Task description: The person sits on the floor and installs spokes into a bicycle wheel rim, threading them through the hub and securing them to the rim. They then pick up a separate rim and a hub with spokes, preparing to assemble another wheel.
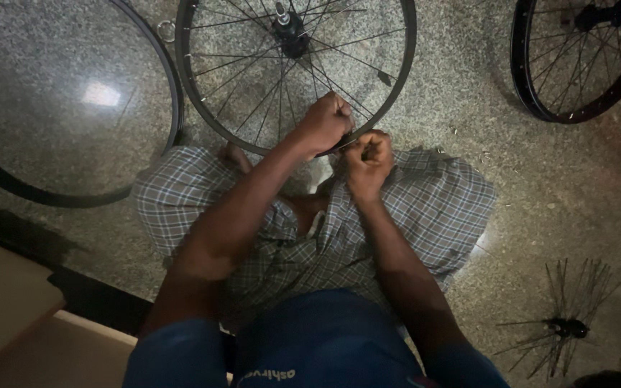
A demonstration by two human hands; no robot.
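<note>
Head camera looks straight down on a person sitting on a speckled stone floor [555, 187], knees spread under a checked cloth [433, 208]. Both hands meet at the near edge of a spoked bicycle wheel [203, 93] lying just ahead of them. The left hand [325, 122] is curled into a fist over the rim, knuckles up, seemingly pinching something small at a spoke end; the light is too dim to tell what. The right hand [368, 162] sits just beside it, touching or nearly so, fingers closed tight around another small part I cannot make out.

That wheel looks light but awkward: the rim is stiff and the safest place to grip, while the thin spokes would bend or spring if grabbed mid-length. The hub [290, 32] lies beyond the hands, well past the knuckles.

Off to the left hand's side is a bare rim [174, 100], with no spokes. Far out past the right hand is a second spoked wheel [533, 100], and back beside the right elbow a hub with loose spokes [566, 327] fans out on the floor.
</note>
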